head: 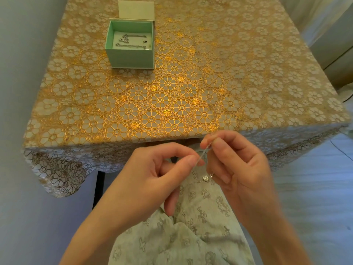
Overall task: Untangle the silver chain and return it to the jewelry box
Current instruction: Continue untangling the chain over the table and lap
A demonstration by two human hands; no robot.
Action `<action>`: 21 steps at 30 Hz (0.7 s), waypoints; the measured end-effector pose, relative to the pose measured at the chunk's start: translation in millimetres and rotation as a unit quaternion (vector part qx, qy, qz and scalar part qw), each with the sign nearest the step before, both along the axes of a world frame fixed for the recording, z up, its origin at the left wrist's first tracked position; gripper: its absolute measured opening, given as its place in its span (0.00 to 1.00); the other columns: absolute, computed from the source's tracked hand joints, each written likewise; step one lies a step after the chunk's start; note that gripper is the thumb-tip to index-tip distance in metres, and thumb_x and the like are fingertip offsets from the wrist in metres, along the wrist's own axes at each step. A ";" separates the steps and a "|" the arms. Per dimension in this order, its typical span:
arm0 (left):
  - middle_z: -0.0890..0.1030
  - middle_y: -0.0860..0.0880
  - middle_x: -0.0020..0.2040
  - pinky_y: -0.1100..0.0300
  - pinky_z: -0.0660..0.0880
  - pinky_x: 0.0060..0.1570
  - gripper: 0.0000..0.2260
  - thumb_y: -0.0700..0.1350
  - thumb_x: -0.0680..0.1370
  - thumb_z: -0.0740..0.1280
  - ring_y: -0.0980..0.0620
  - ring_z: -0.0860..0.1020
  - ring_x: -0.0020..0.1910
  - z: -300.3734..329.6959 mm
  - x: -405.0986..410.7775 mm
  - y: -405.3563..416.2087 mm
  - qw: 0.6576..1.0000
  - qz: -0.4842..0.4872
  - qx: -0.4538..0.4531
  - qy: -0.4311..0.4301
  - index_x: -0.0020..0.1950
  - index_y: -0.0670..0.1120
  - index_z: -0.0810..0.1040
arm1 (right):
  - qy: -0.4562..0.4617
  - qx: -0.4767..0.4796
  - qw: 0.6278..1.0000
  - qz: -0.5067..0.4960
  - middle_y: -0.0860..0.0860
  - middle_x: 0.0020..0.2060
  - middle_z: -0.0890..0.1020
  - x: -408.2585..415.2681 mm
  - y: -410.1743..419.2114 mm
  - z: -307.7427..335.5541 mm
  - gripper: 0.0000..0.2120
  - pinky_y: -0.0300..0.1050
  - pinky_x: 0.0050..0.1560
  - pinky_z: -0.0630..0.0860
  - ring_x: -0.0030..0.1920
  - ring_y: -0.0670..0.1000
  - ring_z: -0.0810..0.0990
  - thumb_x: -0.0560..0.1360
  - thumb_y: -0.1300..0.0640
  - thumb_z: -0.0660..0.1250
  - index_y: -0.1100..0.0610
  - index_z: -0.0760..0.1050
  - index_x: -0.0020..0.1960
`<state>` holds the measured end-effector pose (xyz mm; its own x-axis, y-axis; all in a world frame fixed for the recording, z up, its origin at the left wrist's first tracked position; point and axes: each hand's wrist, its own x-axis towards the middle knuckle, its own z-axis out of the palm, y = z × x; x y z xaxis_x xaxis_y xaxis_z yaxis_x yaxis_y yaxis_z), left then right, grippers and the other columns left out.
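Pinching silver chain (202, 154) taut between left hand (152, 180) and right hand (238, 169), below table's near edge; jewelry box (131, 60) sits far-left, so we judge left is nearer.

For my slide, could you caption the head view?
Both hands, left hand and right hand, pinch a silver chain near the open jewelry box.

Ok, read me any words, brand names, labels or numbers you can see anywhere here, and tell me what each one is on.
No readable text in this view.
Jewelry box: plain green walls, no print.
Box lid: plain, no print showing.
Tablecloth: gold flower pattern only.
Clothing on the lap: crosses and small figures, no letters.
Silver chain, pinched by left hand and right hand: any stamp is too small to tell.
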<state>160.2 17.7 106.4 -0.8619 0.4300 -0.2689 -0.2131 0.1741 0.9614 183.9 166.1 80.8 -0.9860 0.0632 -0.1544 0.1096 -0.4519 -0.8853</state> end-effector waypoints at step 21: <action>0.70 0.44 0.19 0.69 0.63 0.22 0.06 0.53 0.70 0.68 0.54 0.66 0.17 -18.6 1.2 7.1 0.987 0.095 -0.033 0.127 0.43 0.54 0.76 | -0.015 0.039 0.999 -0.010 0.48 0.34 0.81 -0.4 0.7 -3.3 0.03 0.32 0.21 0.60 0.21 0.41 0.62 0.67 0.61 0.71 0.54 0.80 0.37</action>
<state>161.4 24.9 87.7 -0.9687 0.2421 -0.0554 -0.0012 0.2186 0.9758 183.6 166.8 77.5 -0.9793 0.0964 -0.1780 0.1284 -0.3842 -0.9143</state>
